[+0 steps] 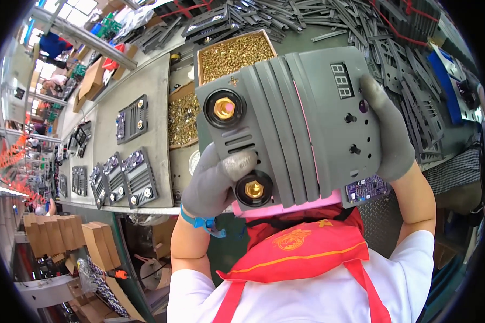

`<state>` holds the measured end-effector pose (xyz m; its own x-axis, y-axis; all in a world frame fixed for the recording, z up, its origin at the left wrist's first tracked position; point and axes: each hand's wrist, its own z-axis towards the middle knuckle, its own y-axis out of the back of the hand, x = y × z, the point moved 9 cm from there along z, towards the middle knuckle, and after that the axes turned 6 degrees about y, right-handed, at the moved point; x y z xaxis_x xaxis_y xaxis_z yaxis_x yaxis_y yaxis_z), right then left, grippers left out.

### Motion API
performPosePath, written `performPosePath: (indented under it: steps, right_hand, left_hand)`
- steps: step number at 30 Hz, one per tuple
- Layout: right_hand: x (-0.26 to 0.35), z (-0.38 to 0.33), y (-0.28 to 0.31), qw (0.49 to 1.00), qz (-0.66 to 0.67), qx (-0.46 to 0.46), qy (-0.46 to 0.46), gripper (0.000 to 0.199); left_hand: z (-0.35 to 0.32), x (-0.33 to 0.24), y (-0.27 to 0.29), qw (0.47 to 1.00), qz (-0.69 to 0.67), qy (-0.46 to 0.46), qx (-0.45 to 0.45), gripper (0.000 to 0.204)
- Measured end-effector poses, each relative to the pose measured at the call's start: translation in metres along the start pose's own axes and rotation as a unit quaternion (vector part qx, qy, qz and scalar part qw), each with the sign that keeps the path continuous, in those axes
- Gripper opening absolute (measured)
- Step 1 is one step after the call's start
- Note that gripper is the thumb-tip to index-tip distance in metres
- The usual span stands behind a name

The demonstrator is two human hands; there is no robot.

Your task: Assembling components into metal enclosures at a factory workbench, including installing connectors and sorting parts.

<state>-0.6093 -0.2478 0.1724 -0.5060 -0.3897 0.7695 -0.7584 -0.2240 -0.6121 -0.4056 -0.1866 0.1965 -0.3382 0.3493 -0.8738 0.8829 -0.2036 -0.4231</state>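
I hold a grey front panel (291, 126) up close before me, filling the middle of the view, with little free room between it and my chest. My left hand (213, 183), gloved in grey, grips its lower corner at about seven o'clock, fingers curled shut on the edge, thumb pressed between the two brass sockets (224, 108). My right hand (390, 129), also gloved, clasps the opposite edge at three o'clock, fingers wrapped round the rim and mostly out of sight behind it. A pink layer shows along the panel's bottom edge, and a purple circuit board (365, 189) peeks out at five o'clock.

The panel hides most of the worktop (145, 86) behind it. At twelve o'clock a box of brass screws (234, 53) is partly covered. At nine o'clock finished panels (125, 177) lie in rows near the worktop's edge. Dark metal plates (409, 64) pile up at one to two o'clock, blurred and bent by the lens. Both forearms rise bare from the lower edge, elbows spread, above my red apron (302, 253).
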Motion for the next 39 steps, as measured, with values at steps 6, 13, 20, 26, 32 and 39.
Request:
performPosePath:
  steps: [6, 13, 20, 26, 32, 39]
  right_hand:
    - [0.004, -0.022, 0.026, 0.915, -0.363, 0.07, 0.161, 0.059]
    - [-0.076, -0.106, 0.08, 0.448, -0.866, 0.16, 0.158, 0.093]
    - [-0.079, -0.103, 0.1, 0.463, -0.868, 0.098, 0.153, 0.084]
    - [-0.036, -0.099, 0.076, 0.494, -0.838, 0.092, 0.215, 0.081]
    - [0.02, -0.124, 0.111, 0.903, -0.325, -0.25, 0.124, 0.066]
    - [-0.013, -0.057, 0.034, 0.975, 0.129, -0.099, 0.154, 0.062]
  left_hand:
    - [-0.05, -0.012, 0.042, 0.98, 0.042, -0.099, -0.168, 0.041]
    - [-0.2, -0.053, 0.198, 0.545, 0.54, -0.107, -0.632, 0.023]
    - [-0.258, -0.061, 0.396, 0.167, 0.706, 0.172, -0.667, 0.014]
    - [-0.276, -0.044, 0.521, 0.239, 0.647, 0.249, -0.68, 0.024]
    - [-0.285, -0.048, 0.538, 0.331, 0.611, 0.319, -0.645, 0.06]
    - [-0.161, -0.078, 0.338, 0.683, 0.538, -0.048, -0.492, 0.063]
